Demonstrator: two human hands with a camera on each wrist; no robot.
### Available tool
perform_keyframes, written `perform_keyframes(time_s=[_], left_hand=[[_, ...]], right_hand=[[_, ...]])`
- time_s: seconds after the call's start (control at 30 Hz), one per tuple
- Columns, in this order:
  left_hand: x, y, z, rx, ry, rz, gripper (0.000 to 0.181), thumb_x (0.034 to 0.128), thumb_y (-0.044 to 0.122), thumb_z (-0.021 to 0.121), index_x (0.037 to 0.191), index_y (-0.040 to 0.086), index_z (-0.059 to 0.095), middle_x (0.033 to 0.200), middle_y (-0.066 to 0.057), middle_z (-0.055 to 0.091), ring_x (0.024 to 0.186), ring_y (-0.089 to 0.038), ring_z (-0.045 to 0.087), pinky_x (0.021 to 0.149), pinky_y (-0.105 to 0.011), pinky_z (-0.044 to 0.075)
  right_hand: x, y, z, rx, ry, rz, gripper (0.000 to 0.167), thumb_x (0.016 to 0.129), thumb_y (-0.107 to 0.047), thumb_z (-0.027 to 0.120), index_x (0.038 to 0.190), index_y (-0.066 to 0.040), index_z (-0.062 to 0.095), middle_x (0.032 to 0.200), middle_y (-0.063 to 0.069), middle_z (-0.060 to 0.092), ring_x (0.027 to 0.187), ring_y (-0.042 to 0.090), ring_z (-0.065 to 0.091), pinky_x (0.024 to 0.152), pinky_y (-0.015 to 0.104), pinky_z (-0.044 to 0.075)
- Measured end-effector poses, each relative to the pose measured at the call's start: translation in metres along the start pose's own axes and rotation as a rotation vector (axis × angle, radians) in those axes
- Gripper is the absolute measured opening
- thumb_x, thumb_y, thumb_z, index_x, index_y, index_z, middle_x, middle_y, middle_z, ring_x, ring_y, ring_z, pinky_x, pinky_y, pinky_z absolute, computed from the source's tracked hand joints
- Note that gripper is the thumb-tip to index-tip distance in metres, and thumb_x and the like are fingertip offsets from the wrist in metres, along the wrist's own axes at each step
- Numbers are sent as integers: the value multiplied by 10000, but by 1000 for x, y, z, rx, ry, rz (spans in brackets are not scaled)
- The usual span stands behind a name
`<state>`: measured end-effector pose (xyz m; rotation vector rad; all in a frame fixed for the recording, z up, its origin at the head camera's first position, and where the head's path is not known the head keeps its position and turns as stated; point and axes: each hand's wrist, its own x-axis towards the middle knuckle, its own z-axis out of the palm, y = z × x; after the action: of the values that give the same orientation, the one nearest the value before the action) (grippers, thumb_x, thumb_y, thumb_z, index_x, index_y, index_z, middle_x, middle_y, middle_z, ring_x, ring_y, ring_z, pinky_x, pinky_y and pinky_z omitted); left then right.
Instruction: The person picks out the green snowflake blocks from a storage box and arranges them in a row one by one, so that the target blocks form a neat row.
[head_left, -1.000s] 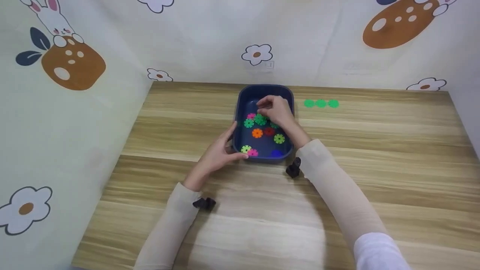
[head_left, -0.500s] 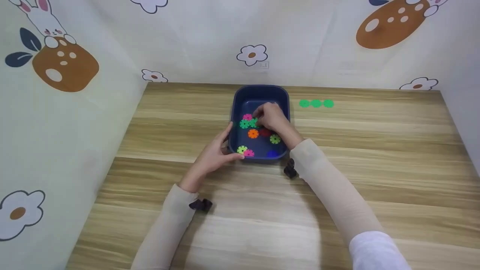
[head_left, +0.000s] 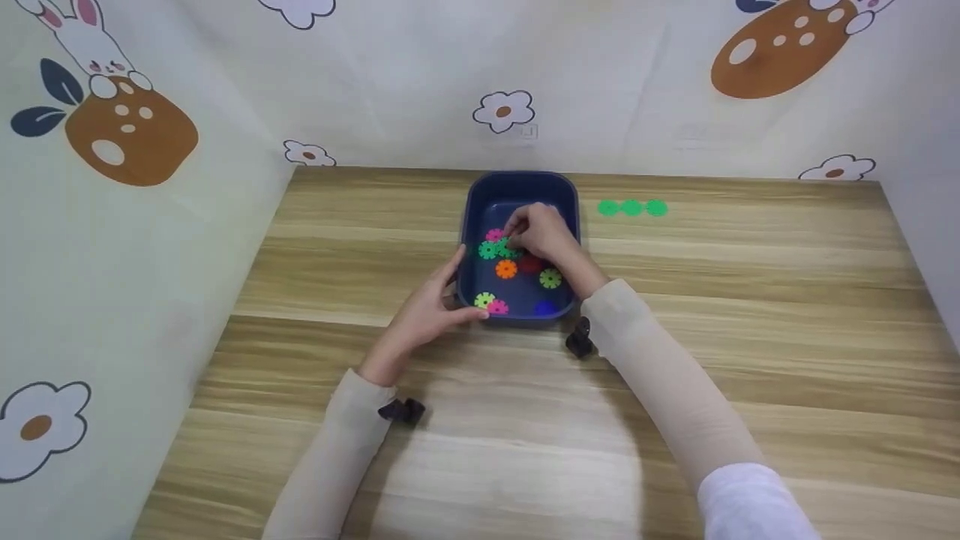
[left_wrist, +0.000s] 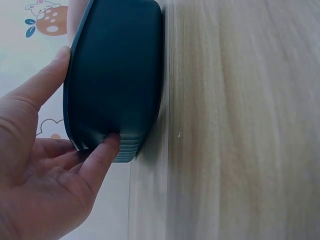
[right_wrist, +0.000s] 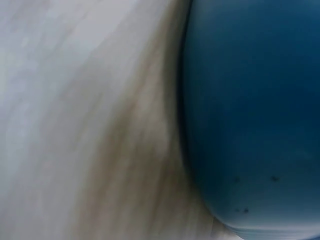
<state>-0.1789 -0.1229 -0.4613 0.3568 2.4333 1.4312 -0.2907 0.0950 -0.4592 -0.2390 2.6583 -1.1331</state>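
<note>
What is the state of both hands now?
Left hand: holding the dark blue bin.
Right hand: at a green notched disc; grip cannot be told.

A tray (head_left: 521,291) before me on the surface (head_left: 510,420)
Loose discs (head_left: 506,268) lie inside beneath and around my right hand (head_left: 543,231); left hand (head_left: 427,311) at its left, three discs (head_left: 632,208) right.
</note>
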Motion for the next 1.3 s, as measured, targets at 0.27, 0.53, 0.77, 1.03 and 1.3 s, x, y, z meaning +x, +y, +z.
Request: perform_keyframes(time_s=[0.27,0.53,0.77,1.03,1.3], left_hand=[[0,0,0,8,2,-12,1048,818,266,832,1614,214,152,1673,-127,165,1476,-331,353,1140,-413,429],[1,-1,0,-28,-7,8,1062,807,260,844,1613,174,158,1666,-141,185,1457,-333,384,1085,-415,483],[1,0,0,-47,-16,-1,1050,820,230,833,1615,185,149,1670,-134,173,1465,-333,372,1079,-411,489],[1,1,0,-54,-6,-2,1057,812,223,840,1614,186,153,1669,-134,180,1457,-334,385,1087,-403,480],[1,1,0,-71,-8,10,1049,819,193,832,1614,172,147,1671,-138,163,1466,-337,370,1097,-398,472]], right_hand=[[-2,0,-2,77,22,-26,83,893,-74,718,958,-72,769,961,111,756,799,156,644,763,274,559],[-4,-3,-5,131,55,-34,82,892,-95,735,959,-81,779,954,109,765,761,132,656,709,233,558],[-4,-6,-11,157,76,-53,82,888,-116,746,953,-78,778,928,106,759,723,111,650,669,213,550],[-8,-11,-22,198,102,-80,84,887,-106,746,953,-64,775,928,114,758,720,113,666,673,218,567],[-12,-14,-35,232,127,-64,103,895,-102,738,974,-45,771,910,109,743,703,92,656,666,192,566]])
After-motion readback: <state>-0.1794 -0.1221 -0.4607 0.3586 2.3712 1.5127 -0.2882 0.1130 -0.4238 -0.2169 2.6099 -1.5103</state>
